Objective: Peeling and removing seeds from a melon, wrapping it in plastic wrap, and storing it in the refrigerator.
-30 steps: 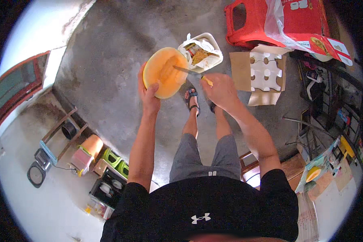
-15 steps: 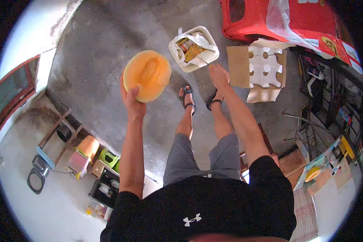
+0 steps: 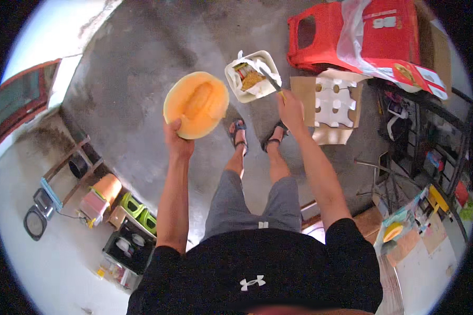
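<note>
My left hand [image 3: 178, 137] holds half a melon [image 3: 207, 100] from its lower left, thumb over the rim. The orange cut face is turned up toward me, with a long hollow along its middle where no seeds show. My right hand [image 3: 290, 111] is closed around the handle of a knife [image 3: 270, 80]. Its dark blade points up and left, over the edge of a whitish bin [image 3: 271, 61]. The bin is lined with a white bag, and orange-brown scraps [image 3: 252, 80] lie inside. Between melon and knife there is a gap.
An open carton with a white cut-out insert [image 3: 335, 102] lies right of the bin. Beyond it stand a red plastic stool [image 3: 320, 31] and a red box [image 3: 386, 37]. At right, another yellow melon piece [image 3: 392, 231] rests on a cluttered table. Green-and-black crates [image 3: 136, 210] line the left wall.
The knife has swung to point more up and left, and its blade shows more clearly. The melon half sits slightly farther right and lower in view. The whole view has shifted a little.
</note>
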A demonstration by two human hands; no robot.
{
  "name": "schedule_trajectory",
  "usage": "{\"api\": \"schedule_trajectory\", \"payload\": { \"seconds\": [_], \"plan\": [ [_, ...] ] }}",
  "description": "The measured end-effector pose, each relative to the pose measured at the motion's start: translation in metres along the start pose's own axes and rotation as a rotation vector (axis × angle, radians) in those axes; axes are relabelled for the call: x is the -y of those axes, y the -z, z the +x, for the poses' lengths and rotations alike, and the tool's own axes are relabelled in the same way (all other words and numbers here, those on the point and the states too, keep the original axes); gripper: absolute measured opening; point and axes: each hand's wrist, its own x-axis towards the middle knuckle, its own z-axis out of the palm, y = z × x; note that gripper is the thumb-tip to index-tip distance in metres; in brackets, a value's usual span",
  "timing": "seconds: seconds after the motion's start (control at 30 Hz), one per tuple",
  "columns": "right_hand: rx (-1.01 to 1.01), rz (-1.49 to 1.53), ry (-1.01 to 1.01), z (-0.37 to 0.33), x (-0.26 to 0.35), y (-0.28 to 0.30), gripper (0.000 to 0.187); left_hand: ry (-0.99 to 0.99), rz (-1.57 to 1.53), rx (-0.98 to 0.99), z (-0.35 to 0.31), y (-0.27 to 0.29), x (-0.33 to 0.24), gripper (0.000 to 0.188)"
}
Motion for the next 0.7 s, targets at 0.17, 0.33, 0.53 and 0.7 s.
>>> {"api": "schedule_trajectory", "payload": {
  "seconds": [0.17,0.33,0.53,0.7],
  "plan": [
    [-0.088,0.364,-0.169,-0.073,0.048,0.117,0.029,0.177,-0.165,0.216,-0.033,-0.066,-0.019,0.064],
    [-0.248,0.766,-0.3,-0.142,0.089,0.239,0.027,0.36,-0.341,0.559,-0.088,-0.176,-0.038,0.068],
    [-0.417,1.137,-0.203,-0.244,0.106,0.324,0.046,0.525,-0.247,0.956,-0.172,-0.269,-0.032,0.065],
    [-0.627,1.565,-0.142,-0.331,0.092,0.337,0.041,0.668,-0.177,1.198,-0.251,-0.308,0.006,0.06]
  ]
}}
